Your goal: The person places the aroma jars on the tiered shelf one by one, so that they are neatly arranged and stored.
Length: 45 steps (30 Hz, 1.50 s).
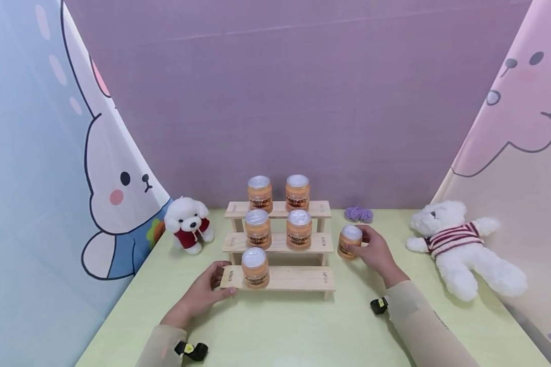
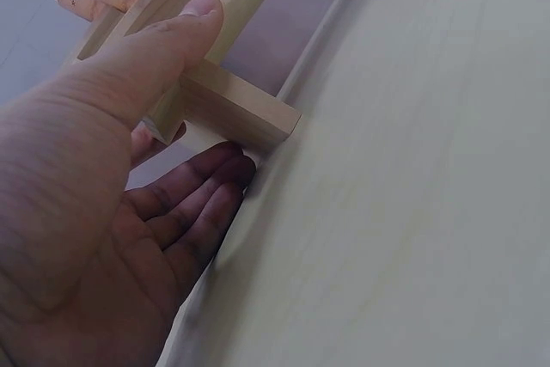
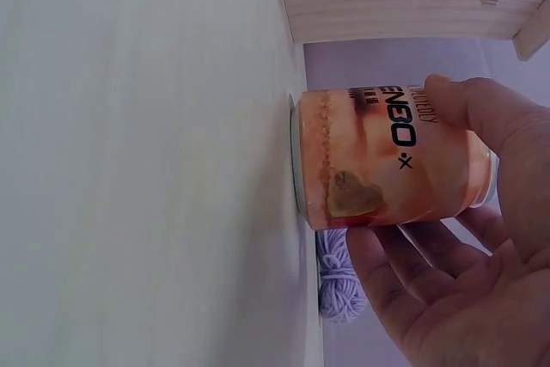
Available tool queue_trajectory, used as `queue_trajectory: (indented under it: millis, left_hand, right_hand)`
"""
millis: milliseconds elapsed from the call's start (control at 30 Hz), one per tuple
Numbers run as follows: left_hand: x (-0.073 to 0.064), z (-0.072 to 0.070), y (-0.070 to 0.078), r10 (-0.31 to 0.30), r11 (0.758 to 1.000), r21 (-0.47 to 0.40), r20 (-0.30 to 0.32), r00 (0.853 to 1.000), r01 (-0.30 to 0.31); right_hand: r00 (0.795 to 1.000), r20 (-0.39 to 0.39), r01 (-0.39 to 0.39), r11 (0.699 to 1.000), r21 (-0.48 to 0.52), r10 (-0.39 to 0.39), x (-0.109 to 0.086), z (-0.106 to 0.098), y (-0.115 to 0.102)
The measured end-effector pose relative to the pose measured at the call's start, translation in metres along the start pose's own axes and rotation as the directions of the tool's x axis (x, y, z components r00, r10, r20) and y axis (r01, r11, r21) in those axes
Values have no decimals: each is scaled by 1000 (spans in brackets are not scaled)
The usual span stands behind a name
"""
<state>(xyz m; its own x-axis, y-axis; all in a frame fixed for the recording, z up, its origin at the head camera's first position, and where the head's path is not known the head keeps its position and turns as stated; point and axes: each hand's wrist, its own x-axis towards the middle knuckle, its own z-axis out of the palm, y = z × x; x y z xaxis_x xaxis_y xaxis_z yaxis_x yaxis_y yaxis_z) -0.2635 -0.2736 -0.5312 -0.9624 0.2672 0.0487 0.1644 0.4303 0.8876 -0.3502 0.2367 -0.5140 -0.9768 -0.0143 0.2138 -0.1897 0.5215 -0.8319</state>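
A three-step wooden stand [image 1: 298, 278] bears several orange cans with silver lids. Two are on the top step, two on the middle one, and a single can [image 1: 255, 271] stands left on the lowest step. My left hand [image 1: 201, 294] grips that lowest step's left end, thumb along the front edge and fingers behind, as the left wrist view shows. To the right of the stand, my right hand [image 1: 376, 253] holds another orange can [image 3: 369, 156] upright between thumb and fingers, its base at the tabletop.
Behind the held can lies a purple yarn bundle [image 1: 359, 214]. A white plush dog [image 1: 186, 221] in red sits left of the stand; a white teddy bear [image 1: 461, 244] in a striped top lies at the right. A purple curtain [image 1: 275, 102] closes off the back of the table [image 1: 275, 331].
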Motion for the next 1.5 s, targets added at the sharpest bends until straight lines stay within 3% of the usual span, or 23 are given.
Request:
queue_trajectory:
  millis: [433, 1000, 1233, 1500]
  left_hand:
    - [1, 2, 0, -14, 1000, 9, -7, 1000, 14]
    - [3, 1, -2, -34, 999, 2, -12, 999, 34]
    - [2, 0, -1, -43, 999, -7, -4, 999, 43]
    - [3, 1, -2, -41, 999, -7, -1, 999, 41]
  right_hand:
    - [999, -38, -15, 1000, -13, 15, -11, -16, -19]
    - [989, -116, 92, 995, 23, -89, -49, -29, -61]
    - [990, -105, 98, 995, 33, -94, -69, -24, -80]
    - [988, -84, 134, 991, 12, -133, -78, -16, -91]
